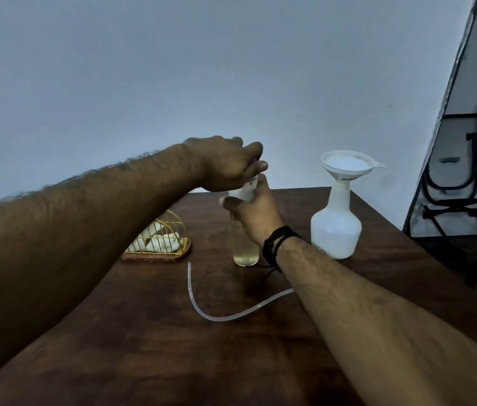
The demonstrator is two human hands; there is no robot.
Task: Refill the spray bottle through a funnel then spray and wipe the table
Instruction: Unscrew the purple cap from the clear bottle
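A white spray bottle (336, 230) stands on the brown table (149, 332) at the right, with a white funnel (347, 165) seated in its neck. Left of it stands a clear bottle (244, 250) with pale yellowish liquid at its bottom. My right hand (253, 210) grips this bottle around its upper part. My left hand (228, 164) is above it, its fingers curled around the bottle's top; what they hold is mostly hidden. A clear plastic tube (202, 309) lies curved on the table in front.
A gold wire holder (169, 230) with white cloths sits on a wooden tray at the left. A black folded chair frame (460, 159) leans by the wall at the right. The table's right edge runs diagonally close to the spray bottle.
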